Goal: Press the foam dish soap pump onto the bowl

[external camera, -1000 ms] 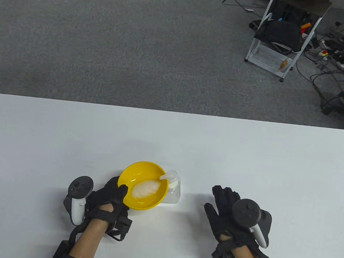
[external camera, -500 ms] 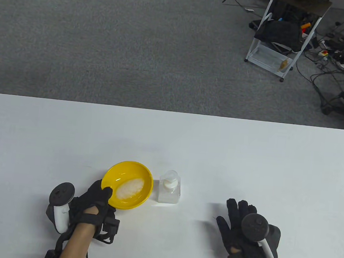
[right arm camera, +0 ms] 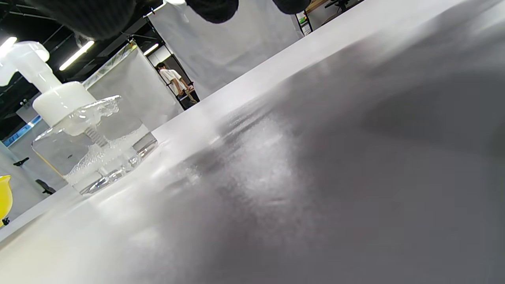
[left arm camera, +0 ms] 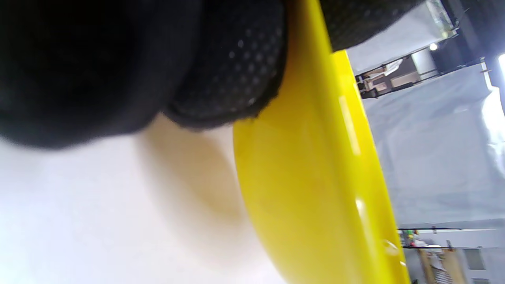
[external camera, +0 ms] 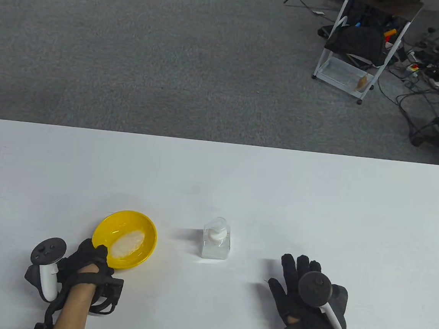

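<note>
The left hand grips the near-left rim of the yellow bowl, thumb hooked over the edge and fingers underneath; the left wrist view shows a gloved fingertip pressed against the bowl's outer wall, with the bowl just above or resting on the white surface — which of the two I cannot tell. Over the last second this hand has carried the bowl leftward, away from the soap dispenser: a second ago the bowl's rim sat under the pump spout, half a second ago it was just beside the bottle, and now it lies well to the left of the dispenser with bare surface between them. A mound of white foam lies inside the bowl, so the pumping looks finished and the bowl seems to be getting set aside.

The right hand holds nothing: fingers spread and extended, palm down, low over the surface to the right of the dispenser and nearer the person. It has drawn back from the bottle and shifted only slightly in the last half second. The dispenser itself stands upright and untouched, clear body partly filled, pump head up.
</note>
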Tool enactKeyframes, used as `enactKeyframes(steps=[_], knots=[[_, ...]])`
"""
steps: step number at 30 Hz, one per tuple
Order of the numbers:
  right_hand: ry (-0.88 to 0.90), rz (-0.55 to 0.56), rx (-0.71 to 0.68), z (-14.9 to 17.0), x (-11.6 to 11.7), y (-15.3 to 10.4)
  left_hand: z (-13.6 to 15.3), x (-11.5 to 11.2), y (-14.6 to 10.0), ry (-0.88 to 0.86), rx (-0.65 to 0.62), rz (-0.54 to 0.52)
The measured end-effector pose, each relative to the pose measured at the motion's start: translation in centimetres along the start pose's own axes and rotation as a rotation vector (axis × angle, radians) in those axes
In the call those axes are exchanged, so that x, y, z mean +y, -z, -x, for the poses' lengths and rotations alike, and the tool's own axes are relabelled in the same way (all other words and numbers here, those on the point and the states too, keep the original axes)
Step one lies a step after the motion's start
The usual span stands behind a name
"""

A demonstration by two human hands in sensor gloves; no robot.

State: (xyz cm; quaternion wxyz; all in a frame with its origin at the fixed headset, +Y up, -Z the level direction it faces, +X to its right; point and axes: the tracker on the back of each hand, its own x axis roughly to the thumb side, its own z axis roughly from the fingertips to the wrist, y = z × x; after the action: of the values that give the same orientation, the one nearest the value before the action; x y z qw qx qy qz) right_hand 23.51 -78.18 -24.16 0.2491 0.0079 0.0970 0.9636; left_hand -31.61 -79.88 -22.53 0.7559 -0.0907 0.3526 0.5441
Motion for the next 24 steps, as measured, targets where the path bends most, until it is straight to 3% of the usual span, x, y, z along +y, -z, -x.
enactKeyframes(steps=[14,21,24], knots=[[-0.019,-0.002,-0.017,-0.8,0.8,0.0,0.8,-0.6,0.5,0.094,0.058,-0.043],[-0.004,-0.019,-0.022,-1.1,0.9,-0.1,-1.1,2.1,-1.8,0.173,-0.001,-0.207],[0.021,-0.036,-0.04,-1.7,1.1,-0.4,-2.5,2.8,-3.1,0.198,-0.056,-0.217]])
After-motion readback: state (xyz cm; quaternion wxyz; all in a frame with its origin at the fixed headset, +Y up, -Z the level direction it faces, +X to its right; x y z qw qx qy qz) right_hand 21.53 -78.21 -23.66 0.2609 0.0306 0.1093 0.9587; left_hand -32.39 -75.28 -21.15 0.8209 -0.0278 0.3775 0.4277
